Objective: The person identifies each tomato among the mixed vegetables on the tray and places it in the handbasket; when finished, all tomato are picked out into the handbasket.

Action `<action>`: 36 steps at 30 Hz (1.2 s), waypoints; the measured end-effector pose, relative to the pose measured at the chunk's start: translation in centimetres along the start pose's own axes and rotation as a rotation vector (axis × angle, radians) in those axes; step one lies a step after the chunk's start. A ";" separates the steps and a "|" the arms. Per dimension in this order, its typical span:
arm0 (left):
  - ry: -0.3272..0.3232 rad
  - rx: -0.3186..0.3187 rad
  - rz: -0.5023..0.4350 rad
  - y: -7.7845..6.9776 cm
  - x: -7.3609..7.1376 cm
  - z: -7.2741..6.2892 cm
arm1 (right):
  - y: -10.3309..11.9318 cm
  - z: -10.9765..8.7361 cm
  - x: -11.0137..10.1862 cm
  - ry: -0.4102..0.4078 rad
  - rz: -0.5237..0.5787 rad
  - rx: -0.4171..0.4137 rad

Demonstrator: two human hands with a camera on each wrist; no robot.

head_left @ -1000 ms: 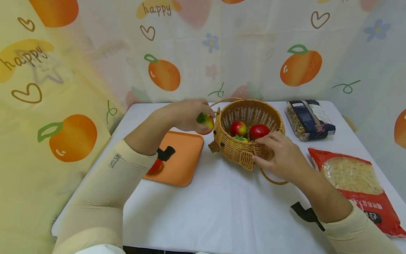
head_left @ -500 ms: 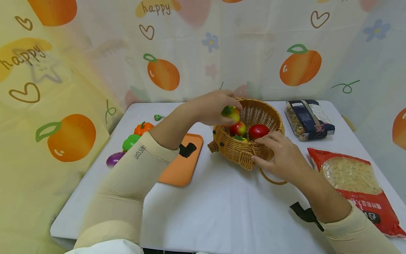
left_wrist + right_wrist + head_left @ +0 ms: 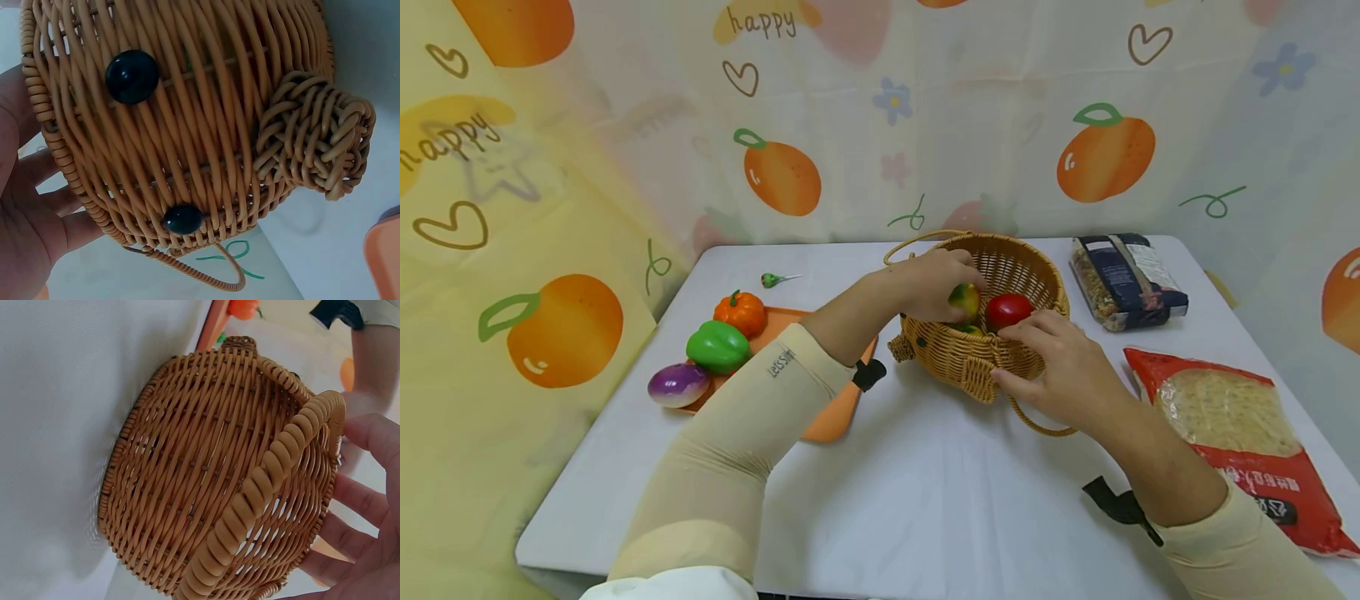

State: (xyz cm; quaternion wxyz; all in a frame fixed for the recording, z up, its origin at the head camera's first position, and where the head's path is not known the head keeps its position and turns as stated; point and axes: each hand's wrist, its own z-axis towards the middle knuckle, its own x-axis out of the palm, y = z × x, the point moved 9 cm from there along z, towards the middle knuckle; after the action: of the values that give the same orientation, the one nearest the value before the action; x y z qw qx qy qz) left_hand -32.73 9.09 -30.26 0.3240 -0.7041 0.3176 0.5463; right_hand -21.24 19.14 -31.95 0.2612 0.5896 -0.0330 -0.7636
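A wicker basket (image 3: 985, 371) shaped like a pig stands upright, its black eyes (image 3: 132, 76) and snout (image 3: 319, 134) facing left. My left hand (image 3: 936, 283) reaches in over its rim from the left and holds a yellow-red fruit with a green patch (image 3: 964, 300) down among the others. In the left wrist view the fingertips disappear behind the rim. A dark red fruit (image 3: 1009, 311) lies beside it in the basket. My right hand (image 3: 1063, 367) grips the near right rim, fingers over the edge and thumb outside, close to the hanging handle (image 3: 250, 494).
Left of the basket lies an orange tray (image 3: 835, 421), partly under my left forearm. Along it are an orange pumpkin (image 3: 741, 313), a green pepper (image 3: 718, 347) and a purple-white eggplant (image 3: 678, 385). A small green-headed item (image 3: 771, 280) lies behind. Two food bags (image 3: 1129, 282) are at right.
My left hand has carried the yellow-red fruit rightward from beside the basket, over the rim and down inside. The pumpkin, pepper and eggplant have come into view. The right hand stays on the rim.
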 end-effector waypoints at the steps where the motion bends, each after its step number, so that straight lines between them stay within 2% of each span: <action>1: 0.004 0.001 0.007 0.0 0.1 0.1 | 0.0 0.0 0.0 0.000 0.000 0.000; 6: -0.001 -0.018 0.016 0.0 0.0 -0.1 | 0.0 0.0 0.0 0.008 0.001 0.005; 10: -0.021 -0.013 0.011 -0.4 -0.6 -0.9 | 0.0 0.0 0.0 0.017 -0.002 0.012; 15: -0.059 0.001 0.009 -0.6 -1.7 -2.6 | 0.1 -0.1 -0.1 0.018 0.003 0.011; 21: -0.076 -0.040 -0.024 0.8 -1.9 -5.5 | 0.2 0.0 -0.1 0.012 0.000 0.008; 26: -0.049 -0.106 -0.048 3.0 -0.9 -8.0 | 0.2 0.0 -0.1 0.010 0.000 0.008; 32: 0.024 -0.210 -0.099 6.2 1.9 -11.5 | 0.3 0.0 -0.1 0.004 0.003 0.001; 36: 0.059 -0.263 -0.132 7.8 3.7 -13.8 | 0.3 0.0 -0.1 -0.002 -0.003 -0.001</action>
State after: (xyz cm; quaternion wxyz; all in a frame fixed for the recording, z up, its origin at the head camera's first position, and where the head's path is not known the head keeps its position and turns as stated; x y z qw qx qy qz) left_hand -30.49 -6.94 -32.04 0.2544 -0.7757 0.2056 0.5397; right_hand -21.09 18.91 -31.70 0.2604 0.5889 -0.0321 -0.7645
